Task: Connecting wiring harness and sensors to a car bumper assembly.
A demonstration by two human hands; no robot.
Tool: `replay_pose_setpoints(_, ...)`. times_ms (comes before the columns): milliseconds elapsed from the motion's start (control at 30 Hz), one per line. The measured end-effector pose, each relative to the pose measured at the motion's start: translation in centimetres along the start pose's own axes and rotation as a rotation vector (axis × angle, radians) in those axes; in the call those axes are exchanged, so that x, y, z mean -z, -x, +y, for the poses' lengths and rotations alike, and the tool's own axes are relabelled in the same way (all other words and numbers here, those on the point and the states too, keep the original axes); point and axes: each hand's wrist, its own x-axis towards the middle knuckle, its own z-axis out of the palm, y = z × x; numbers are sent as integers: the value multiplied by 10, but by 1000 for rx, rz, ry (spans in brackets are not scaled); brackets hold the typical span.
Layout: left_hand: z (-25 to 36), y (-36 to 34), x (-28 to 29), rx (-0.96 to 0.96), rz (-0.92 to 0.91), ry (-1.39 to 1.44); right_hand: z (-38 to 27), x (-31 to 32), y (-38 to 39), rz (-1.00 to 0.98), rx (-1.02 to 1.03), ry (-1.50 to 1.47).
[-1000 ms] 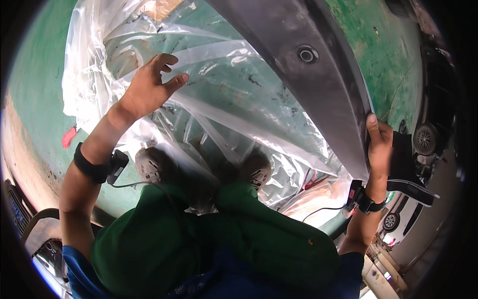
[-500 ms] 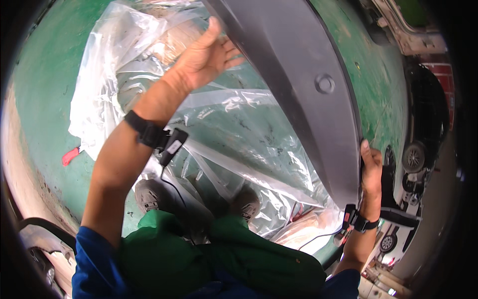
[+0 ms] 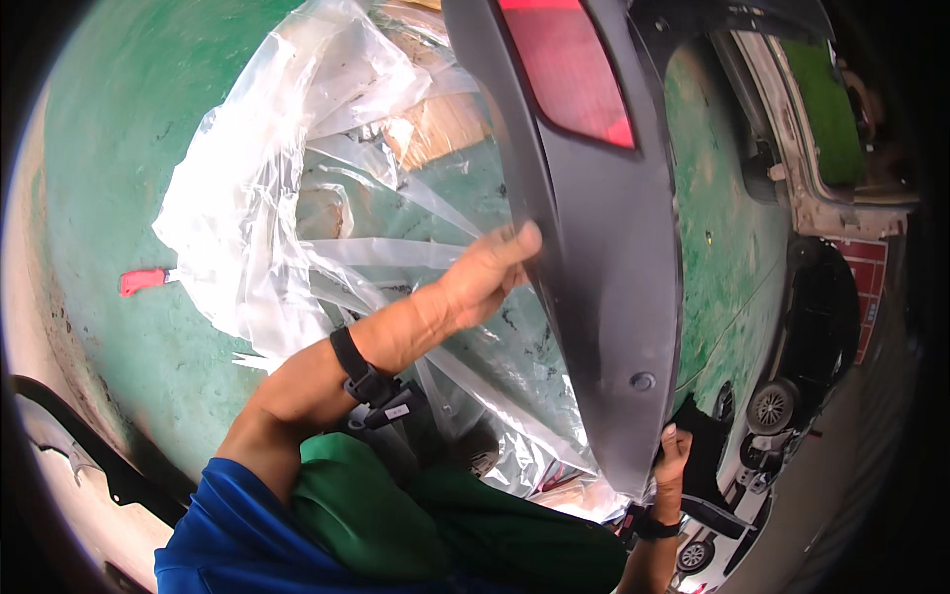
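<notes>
A long dark grey car bumper (image 3: 609,267) stands on a slant before me, running from the top edge down to the lower right. Set into its upper part is a red reflector lamp (image 3: 574,69), and a small round mark shows near its lower end. My left hand (image 3: 490,272) grips the bumper's left edge, thumb on the outer face and fingers partly hidden behind it. On the right edge, close to the lower end, my right hand (image 3: 673,457) holds it with the thumb in front; its other fingers are mostly hidden.
Clear plastic sheeting (image 3: 257,198) lies crumpled on the green floor (image 3: 109,178), with brown cardboard (image 3: 435,129) among it. A red-handled knife (image 3: 143,282) lies at the left. A dark curved panel (image 3: 89,445) is at lower left. Cars (image 3: 816,337) stand at the right.
My left hand has gone from open beside the bumper to gripping its left edge. The bumper has shifted downward, bringing the red lamp into view, and my right hand has moved lower with it.
</notes>
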Motion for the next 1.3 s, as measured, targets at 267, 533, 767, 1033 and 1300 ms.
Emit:
replay_pose_setpoints(267, -9, 21, 21, 26, 66, 48, -3, -15, 20, -5, -130, 101)
replay_pose_setpoints(533, -15, 34, 48, 3, 89, 82, -4, -44, 28, -65, -74, 38)
replay_pose_setpoints(767, -16, 36, 55, 27, 69, 89, 29, -35, 30, -38, 607, 610)
replay_pose_setpoints(1033, -24, 34, 46, 23, 199, 4, 10, -36, 22, -7, -2, 125)
replay_pose_setpoints(1300, -9, -1, -23, -5, 178, -188, -62, -12, -20, -37, -87, 182)
